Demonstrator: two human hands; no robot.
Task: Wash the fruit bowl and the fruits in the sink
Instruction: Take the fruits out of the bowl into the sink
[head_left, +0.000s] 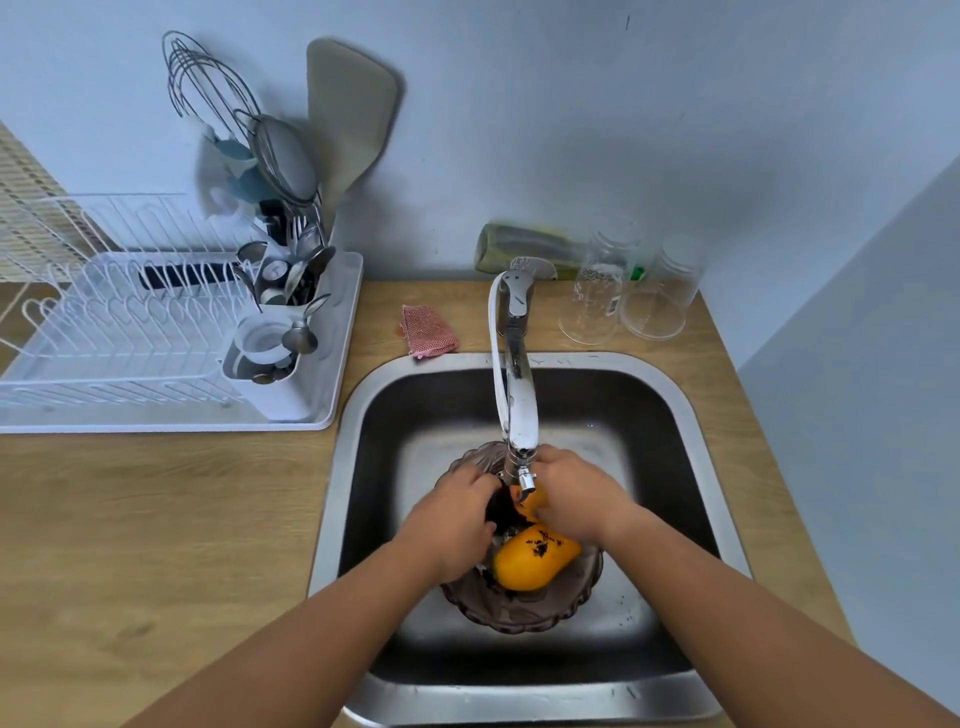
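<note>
A ribbed, brownish glass fruit bowl (519, 616) sits on the floor of the steel sink (691, 415). Inside it lies a yellow-orange fruit (535, 561) speckled with dark crumbs. Both hands are over the bowl under the tap's spout (519, 415). My right hand (576, 499) is closed around a second orange fruit (537, 501), mostly hidden. My left hand (452, 519) presses against that fruit's dark, dirty side, with its fingers curled around it. Whether water is running I cannot tell.
A pink mesh scrubber (428, 330) lies on the wooden counter behind the sink. Two clear glasses (597, 301) stand upside down at the back right, next to a green bottle (524, 249). A white dish rack (156, 332) with a cutlery holder fills the left side.
</note>
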